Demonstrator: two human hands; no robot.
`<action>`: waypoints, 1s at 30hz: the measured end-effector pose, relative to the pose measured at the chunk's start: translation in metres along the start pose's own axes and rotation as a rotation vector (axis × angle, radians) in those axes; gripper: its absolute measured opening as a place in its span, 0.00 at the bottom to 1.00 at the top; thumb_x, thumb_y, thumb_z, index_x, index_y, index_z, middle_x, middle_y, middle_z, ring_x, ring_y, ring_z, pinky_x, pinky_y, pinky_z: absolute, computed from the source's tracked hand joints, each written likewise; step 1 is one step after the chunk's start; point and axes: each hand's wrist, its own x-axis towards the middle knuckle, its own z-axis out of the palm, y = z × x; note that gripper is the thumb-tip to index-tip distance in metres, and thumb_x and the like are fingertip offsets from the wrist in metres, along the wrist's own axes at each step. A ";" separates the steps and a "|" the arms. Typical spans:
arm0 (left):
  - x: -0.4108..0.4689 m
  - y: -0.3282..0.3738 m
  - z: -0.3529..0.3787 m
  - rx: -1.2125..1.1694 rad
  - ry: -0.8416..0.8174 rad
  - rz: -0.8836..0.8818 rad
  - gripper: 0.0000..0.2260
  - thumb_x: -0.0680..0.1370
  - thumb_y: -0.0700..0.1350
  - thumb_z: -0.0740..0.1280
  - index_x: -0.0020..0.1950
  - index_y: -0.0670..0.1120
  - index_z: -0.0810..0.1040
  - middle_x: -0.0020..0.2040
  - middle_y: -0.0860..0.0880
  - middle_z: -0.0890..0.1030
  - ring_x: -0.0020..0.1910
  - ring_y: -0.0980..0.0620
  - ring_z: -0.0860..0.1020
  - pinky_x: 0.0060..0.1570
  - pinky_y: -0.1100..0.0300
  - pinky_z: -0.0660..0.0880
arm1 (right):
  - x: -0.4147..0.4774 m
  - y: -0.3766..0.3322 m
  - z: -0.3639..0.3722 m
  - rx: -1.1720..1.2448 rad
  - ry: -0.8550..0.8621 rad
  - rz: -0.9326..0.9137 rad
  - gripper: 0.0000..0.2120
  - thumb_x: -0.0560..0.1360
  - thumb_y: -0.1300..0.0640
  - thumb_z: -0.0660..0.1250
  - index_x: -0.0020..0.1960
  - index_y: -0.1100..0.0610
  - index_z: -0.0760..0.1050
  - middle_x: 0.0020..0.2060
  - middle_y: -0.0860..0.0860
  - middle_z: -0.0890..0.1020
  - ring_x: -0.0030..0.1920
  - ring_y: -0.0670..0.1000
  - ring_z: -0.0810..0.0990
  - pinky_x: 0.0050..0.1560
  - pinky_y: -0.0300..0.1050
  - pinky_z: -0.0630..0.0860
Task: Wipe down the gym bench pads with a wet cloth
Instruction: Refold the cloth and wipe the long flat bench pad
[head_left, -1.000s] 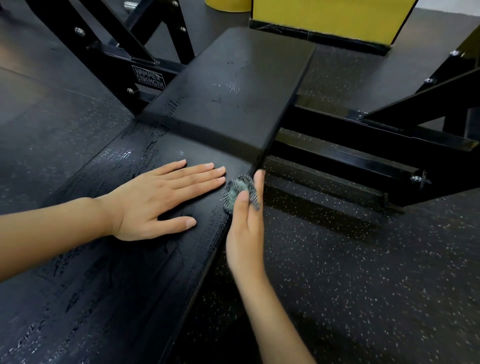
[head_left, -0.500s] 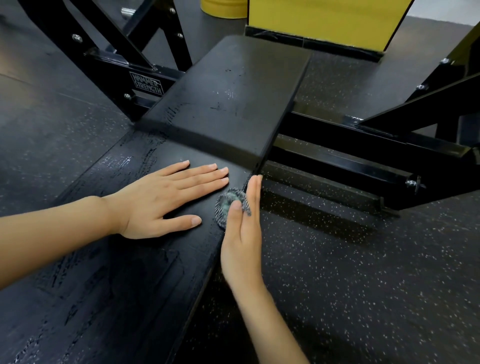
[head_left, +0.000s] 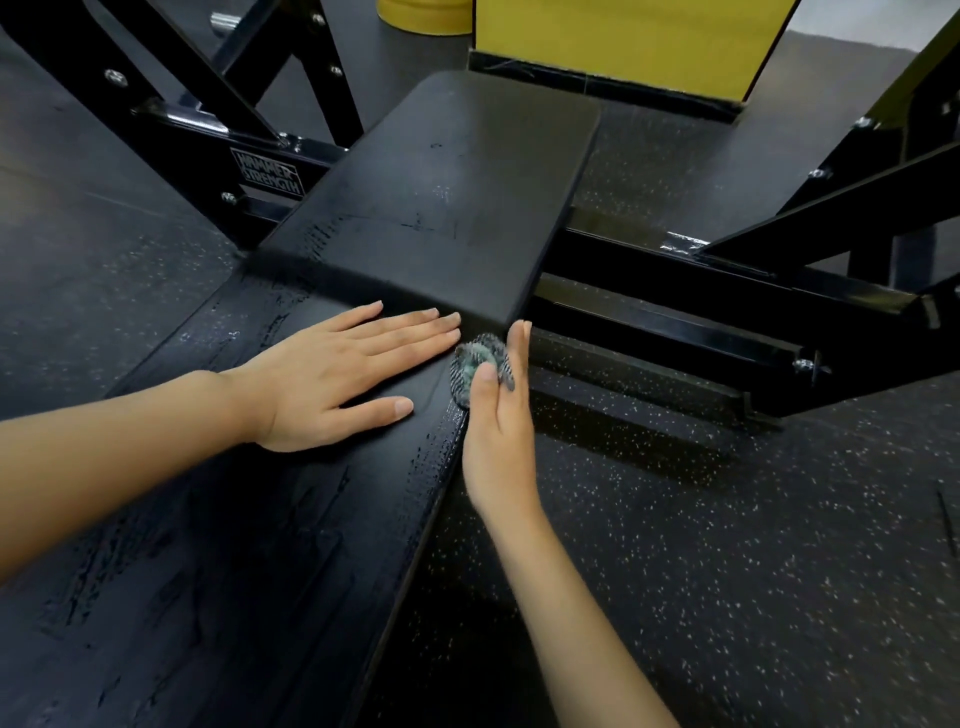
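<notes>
wiping the right edge of the long pad, near the gap

the left hand (head_left: 332, 374) lies flat on the long pad (head_left: 218, 545), palm down, with the fingers straight and close together and the thumb set apart. it holds nothing and only leans on the surface. its fingertips reach almost to the step where the shorter pad (head_left: 447, 197) begins. the long pad shows wet streaks over much of its top. the shorter pad looks mostly dry, so i judge that it is not yet done.

the cloth (head_left: 475, 366) is a small bunched ball. it sits on the right edge of the long pad, just beside the left fingertips and just below the near corner of the shorter pad. the right hand (head_left: 501, 441) holds it there: the thumb presses on top and the straight fingers run along the side of the pad, so the cloth is pinched between them.

to do this step well, i think the cloth should be opened wider, because a tight ball touches only a narrow strip. it could be drawn along the edge with even pressure, covering the top corner and the side face. the gap between the pads probably needs a slow pass. further right are the black frame (head_left: 675, 332) and the speckled floor (head_left: 727, 571), where drips may fall.
</notes>
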 end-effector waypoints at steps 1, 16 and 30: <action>0.003 -0.002 0.000 0.001 0.005 0.000 0.29 0.83 0.60 0.47 0.82 0.52 0.46 0.82 0.58 0.46 0.80 0.58 0.46 0.77 0.53 0.44 | -0.009 0.001 0.001 -0.001 -0.012 -0.010 0.26 0.84 0.51 0.50 0.79 0.48 0.44 0.79 0.41 0.44 0.78 0.39 0.43 0.79 0.47 0.44; 0.035 -0.024 -0.006 0.040 0.027 0.014 0.28 0.83 0.59 0.46 0.82 0.52 0.48 0.81 0.58 0.47 0.80 0.59 0.47 0.77 0.52 0.45 | 0.046 -0.006 -0.007 -0.030 -0.019 0.005 0.27 0.85 0.53 0.50 0.80 0.53 0.43 0.79 0.44 0.43 0.78 0.40 0.41 0.75 0.34 0.40; 0.050 -0.034 -0.008 0.032 0.009 0.011 0.29 0.82 0.61 0.44 0.81 0.55 0.45 0.81 0.61 0.45 0.79 0.63 0.42 0.78 0.55 0.42 | 0.087 -0.003 -0.011 -0.109 0.060 0.004 0.25 0.85 0.52 0.48 0.80 0.53 0.45 0.80 0.46 0.46 0.78 0.41 0.46 0.70 0.31 0.44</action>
